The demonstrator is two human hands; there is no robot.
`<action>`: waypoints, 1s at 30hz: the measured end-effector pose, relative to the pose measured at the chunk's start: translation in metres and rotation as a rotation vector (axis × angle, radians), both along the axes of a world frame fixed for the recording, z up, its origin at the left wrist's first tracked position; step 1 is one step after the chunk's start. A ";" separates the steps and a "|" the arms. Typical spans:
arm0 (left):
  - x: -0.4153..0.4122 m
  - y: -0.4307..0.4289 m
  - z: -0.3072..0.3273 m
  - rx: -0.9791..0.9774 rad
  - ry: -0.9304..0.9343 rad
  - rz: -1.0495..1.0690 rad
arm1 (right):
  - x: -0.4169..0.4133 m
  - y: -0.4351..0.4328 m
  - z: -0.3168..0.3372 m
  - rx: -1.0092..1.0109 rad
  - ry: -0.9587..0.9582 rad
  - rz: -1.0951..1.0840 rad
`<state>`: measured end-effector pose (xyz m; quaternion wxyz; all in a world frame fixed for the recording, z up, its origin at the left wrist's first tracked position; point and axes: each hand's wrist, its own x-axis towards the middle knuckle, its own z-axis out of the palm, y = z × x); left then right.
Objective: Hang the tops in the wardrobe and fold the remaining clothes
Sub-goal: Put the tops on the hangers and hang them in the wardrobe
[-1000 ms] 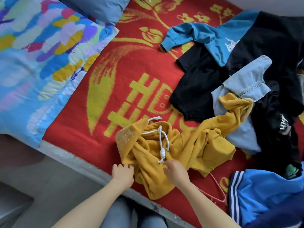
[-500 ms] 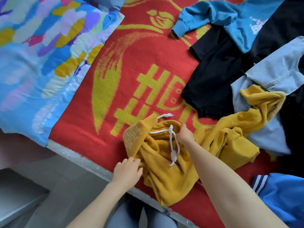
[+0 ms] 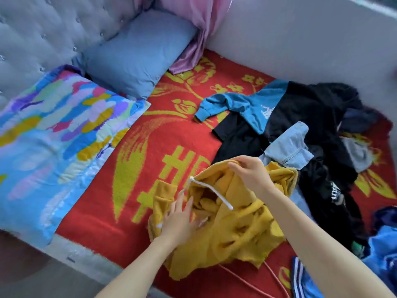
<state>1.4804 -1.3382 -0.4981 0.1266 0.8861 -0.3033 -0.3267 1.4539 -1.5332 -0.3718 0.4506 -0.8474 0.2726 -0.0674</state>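
A mustard-yellow hoodie point(image 3: 242, 231) with a white drawstring point(image 3: 211, 190) lies crumpled on the red blanket point(image 3: 150, 134) near the bed's front edge. My right hand point(image 3: 251, 173) grips the hoodie's upper edge and lifts it. With its fingers spread and straight, my left hand point(image 3: 180, 218) lies flat on the hoodie's left part. A thin pink hanger point(image 3: 272, 276) pokes out from under the hoodie's lower hem. Behind and to the right lies a heap of clothes: a teal top point(image 3: 242, 106), black garments point(image 3: 309, 108) and a light denim piece point(image 3: 290, 147).
A colourful quilt point(image 3: 49, 143) covers the bed's left side, with a blue pillow point(image 3: 137, 52) against the padded headboard point(image 3: 38, 31). A pink curtain point(image 3: 202, 29) hangs in the corner. A blue striped garment point(image 3: 384, 254) lies at the right edge. Grey wall bounds the bed's far side.
My right hand has taken the hoodie's upper edge and raised it. My left hand moved from the bed's edge onto the hoodie. The view tilted up, showing the headboard and wall.
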 end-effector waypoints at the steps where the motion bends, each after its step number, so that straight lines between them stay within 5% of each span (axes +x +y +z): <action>1: 0.007 -0.005 0.014 -0.016 -0.011 0.006 | 0.001 -0.003 0.024 0.002 -0.063 -0.016; 8: 0.052 -0.025 0.128 -0.464 -0.163 0.141 | -0.023 -0.002 0.200 0.074 -0.552 -0.051; 13: 0.057 -0.046 0.200 -0.850 -0.250 0.083 | -0.057 0.000 0.254 0.315 -0.801 -0.038; 17: 0.037 -0.066 0.198 -0.736 -0.296 -0.241 | -0.072 -0.008 0.234 0.376 -0.757 -0.137; 19: 0.021 -0.069 0.185 -0.668 -0.163 -0.290 | -0.078 -0.010 0.218 0.429 -0.731 -0.193; 21: 0.007 -0.067 0.167 -0.594 -0.071 -0.249 | -0.083 -0.013 0.203 0.503 -0.719 -0.278; 24: 0.000 -0.061 0.144 -0.498 -0.168 -0.213 | -0.085 -0.022 0.185 0.561 -0.719 -0.381; 30: 0.001 -0.049 0.145 -0.645 -0.253 0.009 | -0.091 -0.053 0.153 0.598 -0.737 -0.636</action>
